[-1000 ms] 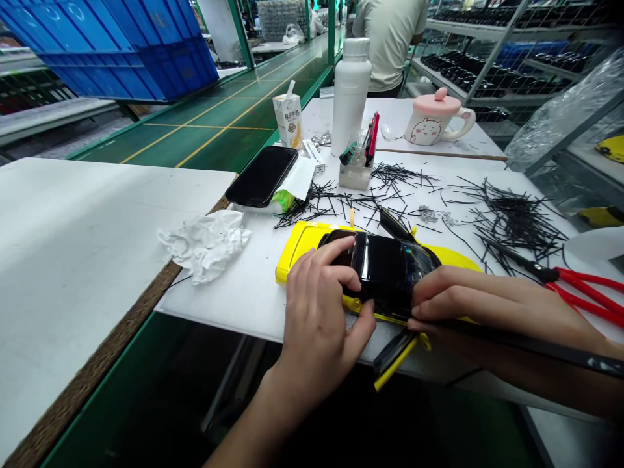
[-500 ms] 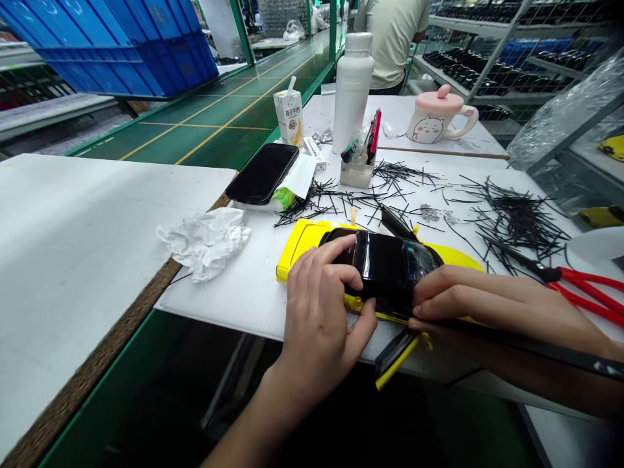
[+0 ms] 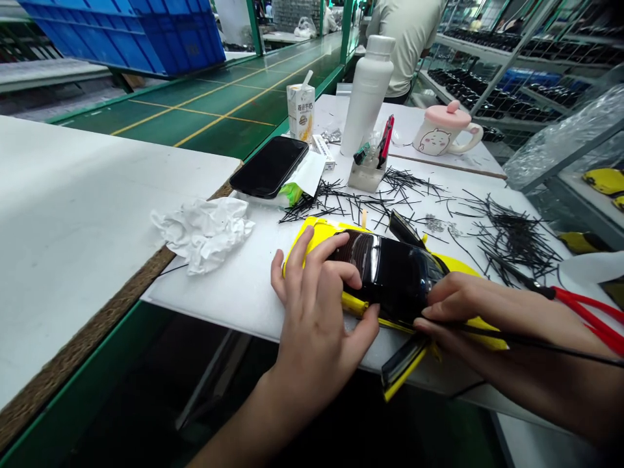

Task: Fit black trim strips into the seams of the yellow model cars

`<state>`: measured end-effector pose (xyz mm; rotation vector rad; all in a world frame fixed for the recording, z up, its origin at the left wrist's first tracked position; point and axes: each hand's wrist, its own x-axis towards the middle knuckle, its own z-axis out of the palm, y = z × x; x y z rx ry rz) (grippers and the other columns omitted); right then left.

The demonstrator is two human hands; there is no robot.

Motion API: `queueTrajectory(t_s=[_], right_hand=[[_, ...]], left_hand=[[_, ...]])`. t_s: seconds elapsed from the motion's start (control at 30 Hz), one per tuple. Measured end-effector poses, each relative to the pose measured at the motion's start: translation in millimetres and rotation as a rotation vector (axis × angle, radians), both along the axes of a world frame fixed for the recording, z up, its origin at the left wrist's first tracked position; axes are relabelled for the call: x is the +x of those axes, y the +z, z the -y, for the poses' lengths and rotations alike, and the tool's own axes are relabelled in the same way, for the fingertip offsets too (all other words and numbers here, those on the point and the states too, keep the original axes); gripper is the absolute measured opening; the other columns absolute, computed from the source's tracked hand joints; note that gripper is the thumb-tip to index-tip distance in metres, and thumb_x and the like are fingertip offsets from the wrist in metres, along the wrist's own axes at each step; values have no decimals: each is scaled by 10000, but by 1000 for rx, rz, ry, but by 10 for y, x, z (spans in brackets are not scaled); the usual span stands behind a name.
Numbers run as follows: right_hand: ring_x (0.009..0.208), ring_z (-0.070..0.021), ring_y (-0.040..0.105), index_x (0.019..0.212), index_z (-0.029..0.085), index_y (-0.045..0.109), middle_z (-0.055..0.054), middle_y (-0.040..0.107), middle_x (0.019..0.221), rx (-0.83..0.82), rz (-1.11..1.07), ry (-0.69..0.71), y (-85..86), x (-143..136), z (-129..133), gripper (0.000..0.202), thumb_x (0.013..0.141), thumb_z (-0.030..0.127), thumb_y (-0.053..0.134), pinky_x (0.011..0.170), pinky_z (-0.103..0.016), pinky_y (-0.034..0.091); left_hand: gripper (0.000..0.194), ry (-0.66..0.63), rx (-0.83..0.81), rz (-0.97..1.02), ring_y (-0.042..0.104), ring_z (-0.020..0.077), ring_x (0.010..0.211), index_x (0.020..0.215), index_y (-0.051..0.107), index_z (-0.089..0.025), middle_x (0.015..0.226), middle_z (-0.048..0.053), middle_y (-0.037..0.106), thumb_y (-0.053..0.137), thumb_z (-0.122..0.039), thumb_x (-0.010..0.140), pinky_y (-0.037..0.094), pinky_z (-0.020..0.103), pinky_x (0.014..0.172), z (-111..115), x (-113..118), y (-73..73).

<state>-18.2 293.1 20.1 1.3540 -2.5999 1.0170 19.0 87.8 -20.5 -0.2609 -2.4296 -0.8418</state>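
Left hand (image 3: 316, 312), fingers apart, braced car (image 3: 397, 266) at table's (image 3: 234, 286) near edge; right hand (image 3: 492, 302) pinched black strip (image 3: 526, 338), probably best kept straight.

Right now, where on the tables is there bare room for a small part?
The widest patch is the left table, left of the tissue; a smaller one lies between tissue and car. Crowded: beyond and right of the car, with black strips and scissors.

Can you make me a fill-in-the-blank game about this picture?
1. The left hand and right hand are at a yellow car whose roof is ____.
2. The mug has a ____ lid.
3. A ____ sticks out of the carton.
4. The tall bottle is coloured ____.

Missing words: black; pink; straw; white.
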Motion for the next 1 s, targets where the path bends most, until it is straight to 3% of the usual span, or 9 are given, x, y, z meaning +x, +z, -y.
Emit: queueTrajectory(t_s=[0.1, 0.37, 0.53, 0.73, 1.0], right_hand=[[702, -108, 640, 921, 218, 525, -4, 652, 839, 33, -1, -52, 0, 0, 17, 54, 966, 221, 554, 559, -193, 463], [626, -91, 606, 881, 226, 532, 23, 632, 757, 97, 34, -94, 47, -37, 94, 82, 958, 226, 563, 517, -189, 458], [675, -110, 583, 867, 222, 468, 3, 597, 778, -3, -36, -29, -28, -43, 124, 144, 934, 125, 551, 564, -219, 449], [676, -94, 516, 870, 235, 506, 16, 530, 768, -135, 101, -68, -40, -36, 58, 113, 946, 170, 558, 575, -175, 449], [766, -120, 574, 889, 239, 492, -7, 591, 846, -87, 138, -48, -110, 4, 6, 137, 930, 131, 565, 579, -191, 466]], left_hand=[[318, -12, 19, 4, 319, 318, 1419, 939, 420, -235, 1331, 106, 552, 680, -129, 789, 248, 550, 1107, 13, -4, 14], [232, -24, 41, 46, 367, 265, 1370, 939, 475, -238, 1330, 88, 548, 660, -150, 831, 232, 498, 1125, 15, 18, 42], [180, -18, 47, 47, 364, 254, 1367, 927, 500, -244, 1341, 79, 536, 642, -167, 848, 222, 491, 1126, 18, 39, 37], [168, -24, 76, 35, 358, 254, 1379, 912, 511, -249, 1330, 60, 553, 643, -169, 847, 211, 513, 1134, 32, 31, 28], [154, -47, 117, 13, 386, 233, 1369, 900, 524, -250, 1303, 44, 576, 651, -180, 851, 220, 482, 1137, 49, 5, 13]])
